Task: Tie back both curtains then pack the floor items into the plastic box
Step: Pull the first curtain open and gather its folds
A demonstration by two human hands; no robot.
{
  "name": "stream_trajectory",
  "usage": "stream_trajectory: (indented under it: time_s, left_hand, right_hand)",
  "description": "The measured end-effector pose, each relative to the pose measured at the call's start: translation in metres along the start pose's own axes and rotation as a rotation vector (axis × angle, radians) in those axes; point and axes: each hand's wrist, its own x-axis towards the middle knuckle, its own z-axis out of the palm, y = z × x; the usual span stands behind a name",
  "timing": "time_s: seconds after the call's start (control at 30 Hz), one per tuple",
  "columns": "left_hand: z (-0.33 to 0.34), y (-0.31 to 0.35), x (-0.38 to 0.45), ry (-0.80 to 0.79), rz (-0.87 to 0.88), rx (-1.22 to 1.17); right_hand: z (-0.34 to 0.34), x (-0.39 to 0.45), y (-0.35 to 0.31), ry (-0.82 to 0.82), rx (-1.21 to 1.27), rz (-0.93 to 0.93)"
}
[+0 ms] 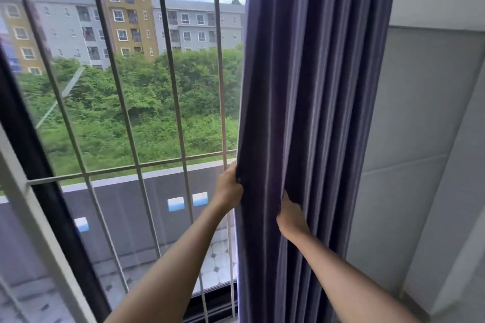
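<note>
Purple curtain (312, 102), right of frame beside barred window (126, 102): soft, pleated, likely weighty; left hand (229, 189) pinching its leading edge, right hand (291, 215) clutching mid-folds; best gathered at waist height.

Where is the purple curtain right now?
The purple curtain hangs bunched on the right of the head view, between the barred window and the grey wall, gripped by the left hand and right hand.
</note>
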Motion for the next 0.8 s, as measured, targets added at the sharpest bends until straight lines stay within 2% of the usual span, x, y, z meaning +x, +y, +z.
stream_trajectory:
  time_s: [0.2,0.4,0.57,0.63,0.7,0.73,0.8]
  left_hand:
    - [0.019,-0.007,-0.007,-0.039,0.070,-0.124]
    - [0.024,0.024,0.000,0.015,0.165,-0.202]
    - [0.027,0.038,0.013,0.111,0.261,-0.093]
    - [0.026,0.033,0.016,0.182,0.311,-0.068]
    - [0.025,0.025,0.018,0.238,0.345,-0.037]
    - [0.024,0.020,0.020,0.262,0.352,-0.024]
    - [0.018,0.014,0.023,0.291,0.346,-0.015]
  right_hand:
    - [0.045,-0.036,0.020,-0.062,-0.199,0.112]
    - [0.067,-0.048,0.001,-0.044,-0.284,0.021]
    - [0.077,-0.045,-0.009,-0.071,-0.282,0.006]
    - [0.076,-0.042,-0.010,-0.133,-0.264,0.020]
    - [0.074,-0.038,-0.009,-0.227,-0.146,-0.019]
    - [0.068,-0.037,-0.010,-0.215,-0.065,-0.074]
    - [0.045,-0.027,-0.017,0.040,0.062,-0.201]
